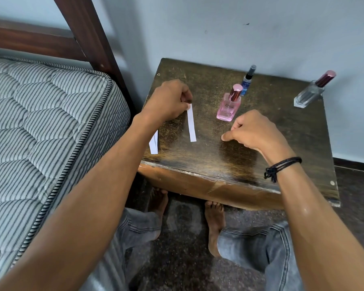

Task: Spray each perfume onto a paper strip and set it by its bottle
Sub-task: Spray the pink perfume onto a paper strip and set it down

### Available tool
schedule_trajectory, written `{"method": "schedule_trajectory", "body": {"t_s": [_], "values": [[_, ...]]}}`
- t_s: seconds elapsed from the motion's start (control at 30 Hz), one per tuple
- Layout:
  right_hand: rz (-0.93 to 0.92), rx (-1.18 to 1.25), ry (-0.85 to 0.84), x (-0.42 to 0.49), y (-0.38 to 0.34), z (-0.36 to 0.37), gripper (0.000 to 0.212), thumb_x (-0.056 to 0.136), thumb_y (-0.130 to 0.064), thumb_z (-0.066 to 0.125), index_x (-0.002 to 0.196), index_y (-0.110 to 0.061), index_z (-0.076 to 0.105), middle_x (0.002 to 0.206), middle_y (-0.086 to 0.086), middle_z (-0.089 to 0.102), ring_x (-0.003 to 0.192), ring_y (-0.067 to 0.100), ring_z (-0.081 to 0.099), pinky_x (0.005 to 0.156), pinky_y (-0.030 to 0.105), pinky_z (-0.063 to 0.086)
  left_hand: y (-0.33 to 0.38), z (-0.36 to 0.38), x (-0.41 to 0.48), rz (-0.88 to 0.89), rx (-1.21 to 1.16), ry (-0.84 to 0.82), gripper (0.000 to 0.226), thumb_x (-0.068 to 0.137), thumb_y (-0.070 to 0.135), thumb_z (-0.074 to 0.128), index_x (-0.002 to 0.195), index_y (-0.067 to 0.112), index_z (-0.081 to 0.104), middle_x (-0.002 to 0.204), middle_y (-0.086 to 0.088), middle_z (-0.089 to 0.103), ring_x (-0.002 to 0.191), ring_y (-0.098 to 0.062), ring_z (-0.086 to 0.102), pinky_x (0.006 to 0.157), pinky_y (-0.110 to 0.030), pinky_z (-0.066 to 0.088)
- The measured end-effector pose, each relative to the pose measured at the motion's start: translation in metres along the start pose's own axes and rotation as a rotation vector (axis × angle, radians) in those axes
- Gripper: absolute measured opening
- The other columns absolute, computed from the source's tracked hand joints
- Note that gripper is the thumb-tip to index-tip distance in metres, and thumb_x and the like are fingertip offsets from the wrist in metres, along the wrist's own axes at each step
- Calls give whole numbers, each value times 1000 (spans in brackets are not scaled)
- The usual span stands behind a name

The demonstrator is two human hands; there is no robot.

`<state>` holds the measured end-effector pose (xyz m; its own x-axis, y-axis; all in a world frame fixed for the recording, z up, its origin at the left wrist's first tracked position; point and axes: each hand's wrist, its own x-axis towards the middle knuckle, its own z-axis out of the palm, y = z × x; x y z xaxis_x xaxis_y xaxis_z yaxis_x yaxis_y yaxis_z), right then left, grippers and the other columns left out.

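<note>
Three perfume bottles stand on a dark worn wooden table (250, 156). A pink square bottle (228, 106) with a pink cap is at the centre. A small blue bottle (247, 80) with a black sprayer is just behind it. A clear bottle (312, 91) with a maroon cap is at the far right. My left hand (168, 100) pinches the top end of a white paper strip (191, 124), which hangs down to the tabletop left of the pink bottle. More white strips (153, 143) lie at the table's left edge, partly under my left forearm. My right hand (252, 131) rests loosely curled on the table, holding nothing.
A striped mattress (40, 122) and a dark wooden bed frame (88, 32) stand close on the left. A pale wall (240, 28) runs behind the table. Below the table's front edge are my bare feet and my knees in grey jeans on a speckled floor.
</note>
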<state>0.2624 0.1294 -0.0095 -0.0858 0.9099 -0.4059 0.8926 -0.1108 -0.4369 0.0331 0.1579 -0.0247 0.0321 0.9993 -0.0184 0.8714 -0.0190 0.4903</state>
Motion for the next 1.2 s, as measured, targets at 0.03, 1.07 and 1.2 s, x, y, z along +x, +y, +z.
{"method": "schedule_trajectory", "body": {"t_s": [0.03,1.07,1.2], "values": [[-2,0,0,0,0,0,28,77,-40,86,74,-17,70,75,1,71,78,24,69,82,42,56,0,0,0,3,6,0,13,89,17,75,102,21,76,93,9,61,87,-9,56,85,-23,42],[-265,378,134,-13,-59,40,27,93,-39,73,114,-22,73,98,-10,72,83,10,72,77,29,54,-12,-57,-11,74,-407,174,12,89,7,74,100,8,78,81,1,73,63,10,62,68,-10,48],[-273,498,167,-5,-70,48,29,94,-31,75,121,-21,72,102,-8,70,91,16,71,82,32,57,-12,-64,-16,72,-495,174,14,88,7,76,102,6,78,85,-4,75,70,1,65,76,-19,56]]}}
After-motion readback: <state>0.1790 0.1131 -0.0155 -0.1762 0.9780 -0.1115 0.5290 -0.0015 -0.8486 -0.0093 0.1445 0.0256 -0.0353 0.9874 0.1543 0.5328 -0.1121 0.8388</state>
